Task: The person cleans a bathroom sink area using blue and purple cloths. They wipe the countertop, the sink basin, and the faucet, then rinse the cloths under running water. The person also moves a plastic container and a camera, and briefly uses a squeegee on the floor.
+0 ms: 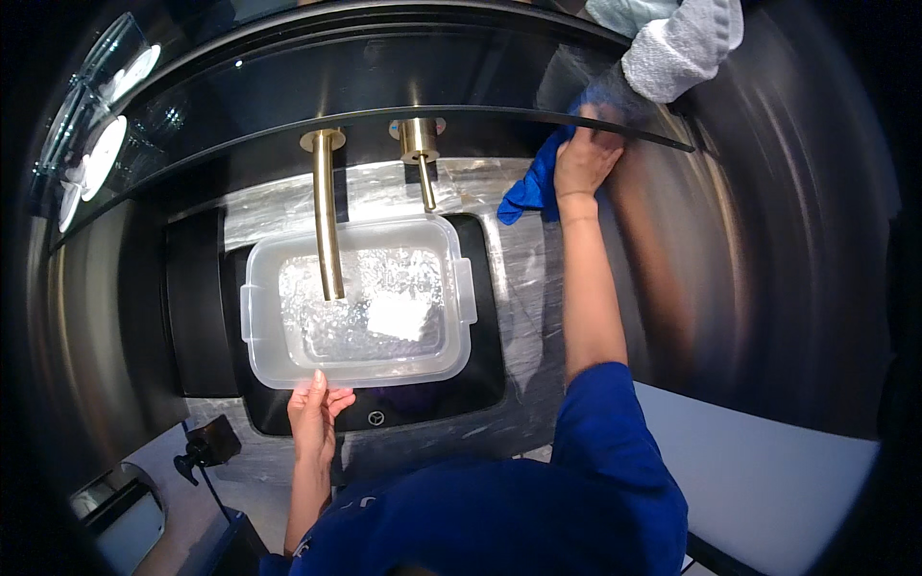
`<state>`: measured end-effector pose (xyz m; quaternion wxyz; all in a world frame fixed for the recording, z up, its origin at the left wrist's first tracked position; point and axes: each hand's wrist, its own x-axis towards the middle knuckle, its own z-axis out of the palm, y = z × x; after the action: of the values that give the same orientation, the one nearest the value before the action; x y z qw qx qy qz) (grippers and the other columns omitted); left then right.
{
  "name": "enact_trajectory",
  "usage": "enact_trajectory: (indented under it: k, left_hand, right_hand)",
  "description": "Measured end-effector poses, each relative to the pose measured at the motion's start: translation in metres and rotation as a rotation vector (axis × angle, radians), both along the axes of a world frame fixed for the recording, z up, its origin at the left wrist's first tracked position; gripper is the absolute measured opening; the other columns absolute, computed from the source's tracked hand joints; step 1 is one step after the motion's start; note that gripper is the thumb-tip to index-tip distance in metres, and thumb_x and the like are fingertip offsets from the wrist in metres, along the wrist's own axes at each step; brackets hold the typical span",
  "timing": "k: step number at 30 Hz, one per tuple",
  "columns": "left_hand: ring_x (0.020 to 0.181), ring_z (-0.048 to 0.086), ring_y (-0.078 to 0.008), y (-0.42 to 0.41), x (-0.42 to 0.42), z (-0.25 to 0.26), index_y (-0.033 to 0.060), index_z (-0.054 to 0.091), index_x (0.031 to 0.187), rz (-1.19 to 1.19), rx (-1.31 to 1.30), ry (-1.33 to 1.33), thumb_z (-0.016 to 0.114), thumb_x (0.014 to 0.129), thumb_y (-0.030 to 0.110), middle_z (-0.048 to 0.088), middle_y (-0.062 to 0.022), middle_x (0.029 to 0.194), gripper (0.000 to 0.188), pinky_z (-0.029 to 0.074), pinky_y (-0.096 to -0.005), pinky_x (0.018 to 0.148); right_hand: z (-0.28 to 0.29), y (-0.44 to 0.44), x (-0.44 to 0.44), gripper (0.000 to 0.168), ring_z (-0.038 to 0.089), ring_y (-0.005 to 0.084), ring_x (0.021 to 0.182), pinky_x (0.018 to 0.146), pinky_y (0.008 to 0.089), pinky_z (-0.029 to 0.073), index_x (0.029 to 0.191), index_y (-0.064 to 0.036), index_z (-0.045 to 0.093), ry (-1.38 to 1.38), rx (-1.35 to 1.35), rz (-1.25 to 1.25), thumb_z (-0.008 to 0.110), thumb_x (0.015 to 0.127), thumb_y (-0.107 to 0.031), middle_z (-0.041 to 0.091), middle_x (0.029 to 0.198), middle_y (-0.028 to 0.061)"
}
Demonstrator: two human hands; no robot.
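A clear plastic tub [266,360] with water in it sits over the black sink [482,360], under the brass spout [325,209]. At its near rim is my left hand [315,414], thumb on top of the edge and fingers below. My right hand [587,162] reaches to the far right corner of the counter and is on a blue cloth [536,183], partly behind the edge of the dark glass shelf; its fingertips are hard to make out. The brass tap handle [425,173] stands right of the spout.
The dark glass shelf [461,72] spans the wall above the taps, with white and pale towels [670,57] at its right end and glassware [94,122] at its left. A dark pump dispenser [212,443] stands at lower left. Shiny metallic walls [720,252] flank the marbled counter [529,302].
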<state>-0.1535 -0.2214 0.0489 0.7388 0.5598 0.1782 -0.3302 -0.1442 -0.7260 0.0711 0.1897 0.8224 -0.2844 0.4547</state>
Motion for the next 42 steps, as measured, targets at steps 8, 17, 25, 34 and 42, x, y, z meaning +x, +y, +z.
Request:
enact_trajectory:
  k: [8,17,25,34,42]
  left_hand:
    - [0.067,0.067,-0.0213,0.003,-0.002,-0.005,0.0026,0.053,0.089,-0.008,-0.02,0.068,0.058,0.097,0.03,0.062,-0.0098,0.076,0.029,0.06,-0.0328,0.062]
    - [0.065,0.066,-0.0196,-0.002,-0.016,-0.003,0.0063,0.053,0.084,-0.252,-0.1,0.082,0.049,0.1,0.037,0.061,-0.0082,0.074,0.035,0.057,-0.0324,0.061]
    - [0.073,0.066,-0.0174,0.022,-0.024,0.017,-0.001,0.061,0.089,-0.53,-0.041,0.008,0.058,0.098,0.024,0.066,-0.0112,0.08,0.027,0.056,-0.0296,0.068]
    - [0.076,0.064,-0.0131,-0.026,0.008,0.085,-0.005,0.07,0.085,-0.965,-0.192,-0.511,0.052,0.1,0.023,0.07,-0.0102,0.081,0.037,0.051,-0.0274,0.073]
    - [0.085,0.061,-0.0096,-0.168,0.068,0.208,-0.001,0.066,0.105,-0.633,-0.258,-1.333,0.064,0.092,0.012,0.067,-0.0064,0.095,0.019,0.05,-0.0245,0.076]
  right_hand:
    - [0.042,0.059,-0.086,0.026,0.056,0.0324,0.102,0.082,0.0425,0.044,0.089,-0.003,0.064,0.204,0.145,0.122,0.061,0.064,0.002,0.061,0.108,0.012]
    - [0.214,0.121,-0.143,0.029,0.051,0.03,0.117,0.099,0.0439,0.034,0.103,-0.01,0.067,-0.031,-0.274,-0.303,0.063,0.077,0.002,0.06,0.119,0.0097]
    - [0.158,0.082,-0.092,0.035,0.051,0.0348,0.109,0.096,0.0443,0.038,0.104,-0.002,0.06,-0.256,0.09,0.161,0.056,0.071,0.006,0.059,0.113,0.014]
    - [0.133,0.147,-0.042,0.032,0.057,0.0296,0.105,0.096,0.0374,0.043,0.092,-0.005,0.066,-0.328,0.428,0.68,0.054,0.067,0.01,0.065,0.105,0.011]
    - [0.253,0.181,-0.183,0.036,0.052,0.0288,0.114,0.101,0.0406,0.039,0.101,-0.004,0.066,-0.335,-0.21,0.186,0.059,0.07,0.014,0.06,0.116,0.0123]
